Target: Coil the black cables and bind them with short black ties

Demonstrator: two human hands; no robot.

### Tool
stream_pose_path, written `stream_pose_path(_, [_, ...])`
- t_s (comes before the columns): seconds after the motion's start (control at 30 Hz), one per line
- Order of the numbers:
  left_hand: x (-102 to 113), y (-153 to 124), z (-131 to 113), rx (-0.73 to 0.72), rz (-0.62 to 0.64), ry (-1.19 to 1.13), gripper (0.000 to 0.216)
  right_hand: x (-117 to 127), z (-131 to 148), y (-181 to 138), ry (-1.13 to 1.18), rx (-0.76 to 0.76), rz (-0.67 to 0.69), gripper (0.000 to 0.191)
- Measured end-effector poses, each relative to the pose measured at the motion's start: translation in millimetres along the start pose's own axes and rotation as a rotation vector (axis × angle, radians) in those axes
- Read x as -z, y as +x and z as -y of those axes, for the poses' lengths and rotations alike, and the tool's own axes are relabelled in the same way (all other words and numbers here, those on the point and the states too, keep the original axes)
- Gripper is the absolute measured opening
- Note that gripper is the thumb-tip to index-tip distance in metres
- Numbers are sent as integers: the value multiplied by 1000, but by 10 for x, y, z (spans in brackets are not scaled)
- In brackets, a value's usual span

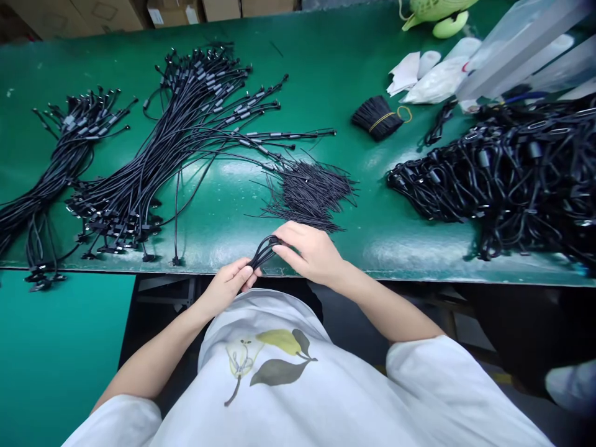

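A black cable [263, 251], folded into a small looped bundle, is held between my two hands at the front edge of the green table. My left hand [234, 276] pinches its lower end, thumb on top. At the upper end, my right hand [308, 251] has its thumb and fingers closed on the loops. Just beyond my right hand lies a loose pile of short black twist ties [316, 189]. Straight black cables [161, 146] with plugs at their ends are spread to the left of that pile.
Another cable bunch [60, 161] lies at the far left. On the right is a heap of coiled black cables [507, 174]. Behind it are a banded black bundle [378, 118], white plastic bags [437, 81] and a grey bar [521, 49]. Cardboard boxes [174, 13] stand past the far edge.
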State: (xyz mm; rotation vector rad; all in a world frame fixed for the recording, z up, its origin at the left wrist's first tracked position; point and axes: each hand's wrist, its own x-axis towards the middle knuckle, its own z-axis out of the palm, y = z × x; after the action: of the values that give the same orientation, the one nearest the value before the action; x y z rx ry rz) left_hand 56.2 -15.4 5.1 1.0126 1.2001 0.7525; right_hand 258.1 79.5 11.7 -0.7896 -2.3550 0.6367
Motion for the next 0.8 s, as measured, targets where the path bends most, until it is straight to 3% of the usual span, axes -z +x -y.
stream_pose_path(0.1, [9, 25, 47, 15, -23, -27, 41, -77, 30, 17, -275, 41, -71, 26])
stream_pose_path(0.17, [3, 46, 63, 10, -53, -81, 40, -126, 51, 45, -309, 25, -110, 31])
stream_pose_path(0.43, [-90, 70, 52, -49, -183, -284, 35, -243, 83, 97, 44, 84, -304, 20])
stream_pose_path(0.57, [-84, 43, 55, -83, -173, -189, 34, -257, 86, 96, 55, 182, -332, 20])
stream_pose_path(0.7, [-38, 27, 26, -71, -136, -28, 36, -255, 77, 153, 28, 115, -367, 25])
stream_pose_path(0.8, [-5, 34, 42, -36, -132, -16, 36, -244, 60, 187, -5, 111, -288, 21])
